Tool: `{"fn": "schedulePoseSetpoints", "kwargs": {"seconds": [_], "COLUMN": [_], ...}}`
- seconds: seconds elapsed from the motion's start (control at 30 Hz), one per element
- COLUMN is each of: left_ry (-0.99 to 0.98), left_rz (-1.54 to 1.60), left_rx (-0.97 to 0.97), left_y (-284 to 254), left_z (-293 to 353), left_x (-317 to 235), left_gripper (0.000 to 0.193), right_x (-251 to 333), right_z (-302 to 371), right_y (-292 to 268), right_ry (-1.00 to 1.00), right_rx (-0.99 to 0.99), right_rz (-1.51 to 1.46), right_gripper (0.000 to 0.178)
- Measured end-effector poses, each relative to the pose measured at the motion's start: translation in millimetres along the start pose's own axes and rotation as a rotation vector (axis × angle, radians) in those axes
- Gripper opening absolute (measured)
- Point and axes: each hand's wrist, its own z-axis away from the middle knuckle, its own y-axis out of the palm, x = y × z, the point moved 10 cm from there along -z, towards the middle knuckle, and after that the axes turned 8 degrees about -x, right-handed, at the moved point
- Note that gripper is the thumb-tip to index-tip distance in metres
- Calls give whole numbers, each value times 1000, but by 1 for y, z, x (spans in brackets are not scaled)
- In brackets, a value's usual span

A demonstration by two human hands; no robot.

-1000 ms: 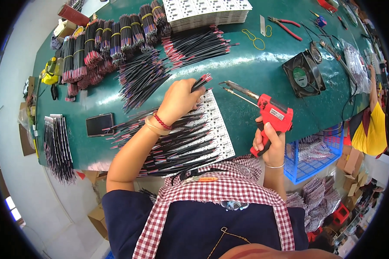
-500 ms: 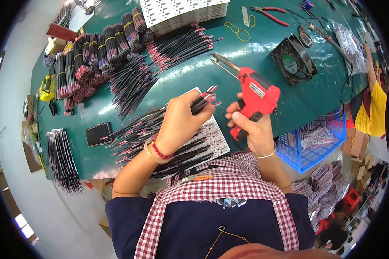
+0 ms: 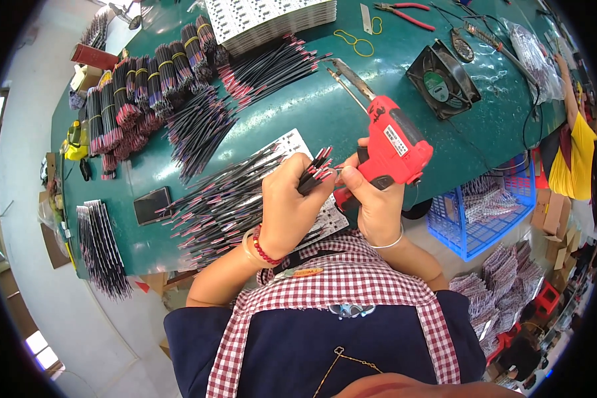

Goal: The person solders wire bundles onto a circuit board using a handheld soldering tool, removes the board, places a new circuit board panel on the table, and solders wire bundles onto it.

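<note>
At the near edge of the green surface [image 3: 285,111], the left hand [image 3: 292,202] grips one bundle of red-ended black wires [image 3: 317,171]; the right hand [image 3: 380,205] is wrapped round one red plastic soldering gun [image 3: 393,149]. One wire-strewn white panel [image 3: 290,142] lies beneath the left hand. Below that edge, rightward, one blue lattice crate [image 3: 463,229] holds pale strips [image 3: 485,207]. Farther back sit one square fan [image 3: 439,85] and one white sheet stack [image 3: 272,26].

R hand [image 3: 379,209] partly hides grip [image 3: 343,197] of red soldering gun [image 3: 397,159]; L hand [image 3: 290,205] covers mid of wire bunch [image 3: 312,178]. Contact betw. R fingers [image 3: 353,178] & wire tips [image 3: 326,158] unclear. White sheet [image 3: 292,142] mostly under loose wires [image 3: 229,199]. Board stack [image 3: 272,18] cut off @ top.
</note>
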Motion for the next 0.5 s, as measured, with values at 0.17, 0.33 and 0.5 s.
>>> {"fn": "schedulePoseSetpoints", "kwargs": {"seconds": [0.17,0.33,0.5], "left_ry": [-126,-93,-167], "left_rz": [13,-164,-318], "left_rx": [40,185,140], "left_y": [4,0,-19], "left_z": [2,-14,-46], "left_x": [11,24,89], "left_gripper": [26,16,24], "right_x": [-1,-9,-11], "right_z": [3,1,-1], "right_y": [-1,-10,-41], "right_ry": [-1,65,147], "right_rx": [-23,9,18], "right_rz": [-57,20,98], "right_gripper": [46,43,29]}}
